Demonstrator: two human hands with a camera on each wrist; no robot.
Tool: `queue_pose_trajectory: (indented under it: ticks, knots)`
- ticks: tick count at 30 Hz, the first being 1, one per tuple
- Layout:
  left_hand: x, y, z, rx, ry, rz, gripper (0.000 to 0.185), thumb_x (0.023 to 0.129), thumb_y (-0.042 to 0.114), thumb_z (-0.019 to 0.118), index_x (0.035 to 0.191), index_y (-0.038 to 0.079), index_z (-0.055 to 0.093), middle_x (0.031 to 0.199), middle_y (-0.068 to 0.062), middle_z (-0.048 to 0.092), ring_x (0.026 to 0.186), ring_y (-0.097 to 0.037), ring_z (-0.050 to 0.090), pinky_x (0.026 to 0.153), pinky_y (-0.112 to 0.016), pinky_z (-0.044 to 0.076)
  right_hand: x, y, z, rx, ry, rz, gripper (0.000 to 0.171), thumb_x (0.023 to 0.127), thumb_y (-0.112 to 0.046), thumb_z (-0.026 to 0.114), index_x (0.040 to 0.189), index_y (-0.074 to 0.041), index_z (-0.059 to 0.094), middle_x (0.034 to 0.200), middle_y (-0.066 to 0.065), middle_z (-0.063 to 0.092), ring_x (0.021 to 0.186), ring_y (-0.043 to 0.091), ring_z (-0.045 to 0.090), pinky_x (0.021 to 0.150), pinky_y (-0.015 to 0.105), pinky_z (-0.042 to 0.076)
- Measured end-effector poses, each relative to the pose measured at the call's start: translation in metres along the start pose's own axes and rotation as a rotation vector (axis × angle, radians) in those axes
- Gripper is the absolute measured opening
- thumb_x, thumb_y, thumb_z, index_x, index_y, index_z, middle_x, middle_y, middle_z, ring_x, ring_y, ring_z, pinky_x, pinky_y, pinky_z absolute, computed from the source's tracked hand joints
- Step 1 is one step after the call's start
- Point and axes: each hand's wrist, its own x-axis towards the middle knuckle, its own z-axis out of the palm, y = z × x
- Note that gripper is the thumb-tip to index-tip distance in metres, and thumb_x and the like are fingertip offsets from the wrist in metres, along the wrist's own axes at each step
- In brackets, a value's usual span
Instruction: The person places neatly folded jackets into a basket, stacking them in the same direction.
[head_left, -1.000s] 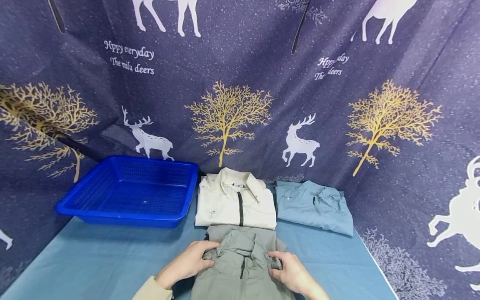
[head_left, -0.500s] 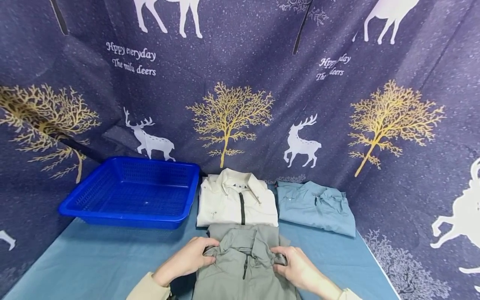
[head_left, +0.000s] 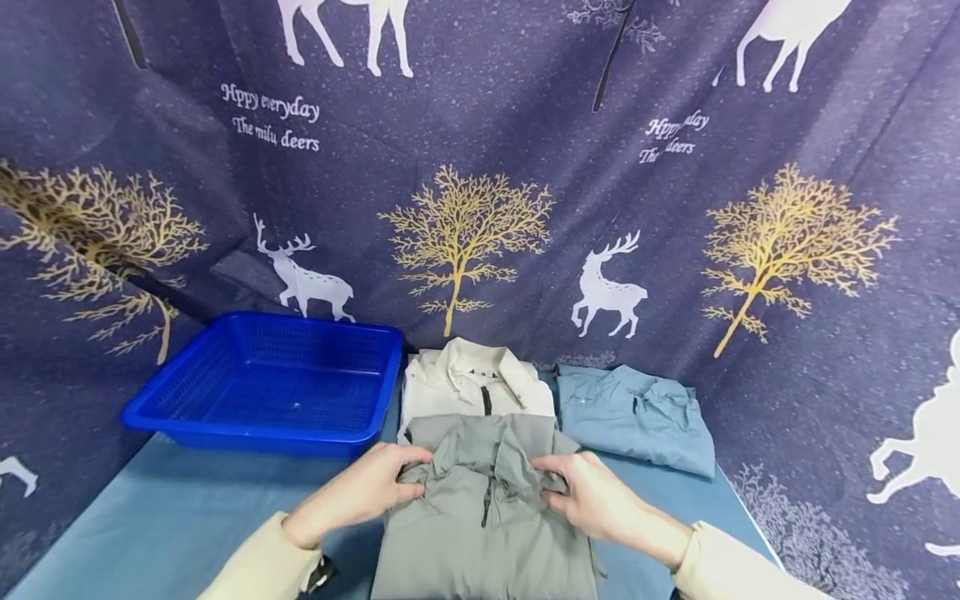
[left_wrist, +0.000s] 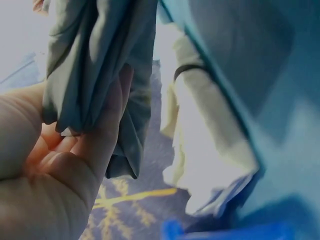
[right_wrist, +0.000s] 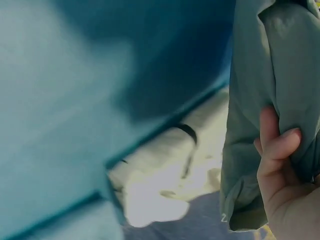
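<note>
A grey-green zip jacket (head_left: 457, 533) with a stand collar is at the front middle of the head view. My left hand (head_left: 371, 485) pinches its left shoulder, thumb on the near side. At the opposite shoulder, my right hand (head_left: 600, 498) grips the cloth in the same way. Seen from the left wrist, bunched grey folds (left_wrist: 75, 65) hang between thumb and fingers, raised off the table. The right wrist view has fingers (right_wrist: 277, 150) pressed against the grey cloth (right_wrist: 255, 100). Behind the jacket lies a folded cream jacket (head_left: 431, 396), its lower part hidden.
A blue plastic basket (head_left: 262, 437) stands at the back left. To the right of the cream jacket lies a folded light-blue jacket (head_left: 637, 421). Blue cloth (head_left: 202, 508) covers the table, and a dark printed curtain (head_left: 480, 100) hangs behind it.
Both hands have moved up and forward with the grey-green jacket, which now covers more of the cream jacket. The camera view has shifted slightly. Basket and folded jackets stay put.
</note>
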Motion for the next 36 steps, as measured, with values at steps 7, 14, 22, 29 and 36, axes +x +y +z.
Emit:
queue_pose_trajectory:
  ticks: [7,14,22,29,36]
  knots:
    - [0.009,-0.005,-0.053,0.09,0.05,0.033,0.034,0.084,0.011,0.076,0.117,0.005,0.069,0.11,-0.005,0.07,0.101,-0.022,0.064,0.088,-0.043,0.051,0.036,-0.022,-0.027,-0.084,0.112,-0.107,0.034,0.082,-0.003,0.075,0.116,-0.003,0.07,0.109,0.01,0.072,0.097,0.02,0.068,0.08,0.036,0.055]
    - [0.013,-0.024,-0.111,0.174,0.113,-0.003,0.035,0.084,0.01,0.076,0.117,0.002,0.069,0.106,-0.007,0.07,0.096,-0.021,0.063,0.087,-0.046,0.051,0.088,-0.047,-0.038,-0.136,0.197,-0.202,0.035,0.082,-0.007,0.075,0.117,-0.003,0.07,0.11,0.008,0.072,0.096,0.019,0.069,0.084,0.034,0.054]
    - [0.007,-0.054,-0.173,0.276,0.15,-0.093,0.038,0.084,0.01,0.076,0.119,-0.002,0.066,0.098,-0.012,0.068,0.083,-0.023,0.059,0.077,-0.045,0.049,0.151,-0.073,-0.031,-0.096,0.254,-0.21,0.036,0.083,-0.004,0.071,0.119,-0.003,0.069,0.106,0.009,0.073,0.077,0.018,0.068,0.072,0.029,0.054]
    - [0.007,-0.089,-0.22,0.361,0.1,-0.224,0.045,0.088,0.013,0.073,0.126,-0.007,0.059,0.121,-0.031,0.059,0.111,-0.05,0.054,0.089,-0.059,0.044,0.21,-0.092,-0.01,-0.015,0.205,-0.148,0.039,0.092,-0.009,0.064,0.131,-0.006,0.063,0.071,0.005,0.065,0.04,0.007,0.027,0.045,0.021,0.032]
    - [-0.002,-0.12,-0.243,0.39,0.08,-0.342,0.049,0.091,0.011,0.068,0.131,-0.012,0.052,0.127,-0.038,0.05,0.113,-0.056,0.048,0.089,-0.064,0.042,0.254,-0.108,0.021,-0.017,0.218,-0.098,0.04,0.095,-0.014,0.065,0.134,-0.011,0.061,0.058,-0.002,0.053,0.038,0.007,0.031,0.044,0.019,0.035]
